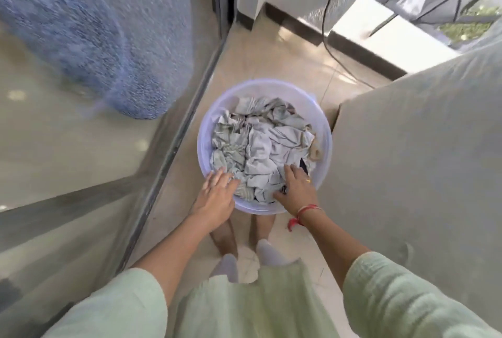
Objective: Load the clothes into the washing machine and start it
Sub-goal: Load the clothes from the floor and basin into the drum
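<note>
Pale green sleeves (122,308); R hand (297,188) w/ red wrist thread (307,211), gold ring (307,181).

We see home, utility corner by balcony: tiled floor (285,60), sliding glass door (173,147) with blue rug (68,28) behind, plastic basin (201,136) of crumpled clothes (260,147) on floor, covered appliance (407,161) beside it, power cable (324,25), railing (459,3), greenery (461,29) outside.

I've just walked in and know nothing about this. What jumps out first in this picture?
The pale purple tub in the middle of the tiled floor, heaped with crumpled light clothes, catches the eye first. The person's left hand and right hand reach onto the pile at its near rim, fingers spread, a red thread round the right wrist. At upper left a mottled blue mat shows behind glass.
</note>
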`<action>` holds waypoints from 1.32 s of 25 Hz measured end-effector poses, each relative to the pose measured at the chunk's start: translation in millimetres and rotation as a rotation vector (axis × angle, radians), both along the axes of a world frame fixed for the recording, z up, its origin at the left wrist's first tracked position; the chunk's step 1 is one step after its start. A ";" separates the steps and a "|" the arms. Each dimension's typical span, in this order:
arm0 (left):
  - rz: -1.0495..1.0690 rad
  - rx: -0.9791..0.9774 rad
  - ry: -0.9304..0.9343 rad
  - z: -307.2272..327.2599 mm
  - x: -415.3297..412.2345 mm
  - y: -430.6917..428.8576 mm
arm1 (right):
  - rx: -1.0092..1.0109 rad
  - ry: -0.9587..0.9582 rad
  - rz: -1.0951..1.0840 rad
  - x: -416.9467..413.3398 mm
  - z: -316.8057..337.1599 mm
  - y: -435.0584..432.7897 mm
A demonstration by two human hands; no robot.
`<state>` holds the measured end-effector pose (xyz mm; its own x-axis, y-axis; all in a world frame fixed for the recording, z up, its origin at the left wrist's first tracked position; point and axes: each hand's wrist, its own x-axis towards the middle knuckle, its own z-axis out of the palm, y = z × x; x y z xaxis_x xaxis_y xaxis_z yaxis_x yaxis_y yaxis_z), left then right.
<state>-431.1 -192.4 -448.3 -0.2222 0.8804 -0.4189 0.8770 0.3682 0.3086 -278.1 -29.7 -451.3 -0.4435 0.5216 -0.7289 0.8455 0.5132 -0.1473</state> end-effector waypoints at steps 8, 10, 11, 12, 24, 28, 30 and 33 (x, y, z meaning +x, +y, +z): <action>-0.028 -0.148 0.014 -48.1 4.1 72.0 | 0.241 0.171 -0.139 -5.7 -47.6 -21.8; 0.061 -0.135 -0.033 -28.8 -4.8 76.4 | 0.219 0.232 -0.159 -7.2 -31.3 -21.9; 0.083 -0.141 -0.042 -17.0 -10.4 73.2 | 0.221 0.272 -0.166 -8.0 -17.2 -20.8; 0.104 -0.170 -0.057 -4.9 -17.1 69.0 | 0.221 0.308 -0.203 -8.0 -2.2 -18.1; 0.292 -0.225 -0.159 33.0 -8.3 23.3 | -0.123 0.160 0.069 11.9 46.7 4.8; 0.321 -0.249 -0.277 27.4 -5.1 15.7 | -0.239 0.291 -0.112 4.9 43.0 10.4; 0.313 -0.208 -0.265 23.0 -6.3 16.1 | -0.033 0.425 -0.372 -10.5 33.3 19.6; 0.358 -0.006 -0.220 19.0 -5.1 11.0 | 0.129 0.143 -0.166 -29.4 7.5 31.1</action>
